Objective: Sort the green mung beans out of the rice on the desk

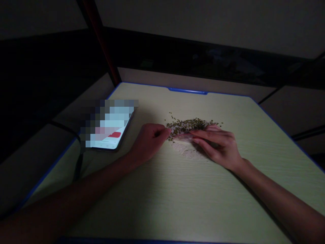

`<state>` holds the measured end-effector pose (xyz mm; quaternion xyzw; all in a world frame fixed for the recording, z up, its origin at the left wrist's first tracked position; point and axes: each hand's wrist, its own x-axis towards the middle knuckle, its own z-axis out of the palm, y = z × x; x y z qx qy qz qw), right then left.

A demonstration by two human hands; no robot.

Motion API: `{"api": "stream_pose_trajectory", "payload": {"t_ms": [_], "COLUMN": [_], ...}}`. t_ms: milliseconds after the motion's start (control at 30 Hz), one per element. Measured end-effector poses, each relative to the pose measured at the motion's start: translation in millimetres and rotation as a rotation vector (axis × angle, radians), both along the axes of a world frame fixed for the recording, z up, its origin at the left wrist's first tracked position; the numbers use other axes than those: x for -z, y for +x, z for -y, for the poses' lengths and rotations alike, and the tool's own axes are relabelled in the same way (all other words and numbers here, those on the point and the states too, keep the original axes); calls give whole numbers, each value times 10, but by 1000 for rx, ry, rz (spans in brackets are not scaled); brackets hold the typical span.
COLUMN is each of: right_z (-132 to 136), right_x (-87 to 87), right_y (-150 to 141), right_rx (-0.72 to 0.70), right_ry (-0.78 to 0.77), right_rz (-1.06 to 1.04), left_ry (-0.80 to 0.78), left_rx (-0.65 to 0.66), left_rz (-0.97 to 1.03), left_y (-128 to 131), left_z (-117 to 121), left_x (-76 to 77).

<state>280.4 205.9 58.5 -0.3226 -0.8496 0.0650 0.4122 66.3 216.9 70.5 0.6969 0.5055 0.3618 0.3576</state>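
Observation:
A heap of small green beans (194,124), likely mung beans, lies on the table with pale, rice-like grains (189,150) spread in front of it. At the heap's left edge, my left hand (152,139) is closed in a pinch; what its fingertips hold, if anything, is too small to make out. From the right, my right hand (223,145) reaches in with thumb and fingers closed on a clear, thin plastic piece (185,136), perhaps a small bag. This piece sits between the beans and the pale grains. My right fingers partly cover the heap.
A lit phone (111,135), partly blurred out, leans at the table's left side, with a dark cable (78,162) beside it. The pale wooden table (177,203) has a blue rim and a blue strip (188,91) at its far edge. The surroundings are dark.

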Motion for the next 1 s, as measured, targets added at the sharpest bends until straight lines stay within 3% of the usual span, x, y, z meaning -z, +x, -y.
{"api": "stream_pose_trajectory", "payload": {"t_ms": [1000], "right_z": [13], "right_x": [3], "right_y": [58], "right_rx": [-57], "right_ry": [50], "right_rz": [-14], "left_ry": [1], "left_rx": [6], "left_rz": [17], "left_y": [0], "left_z": [-3], "left_x": [15]}}
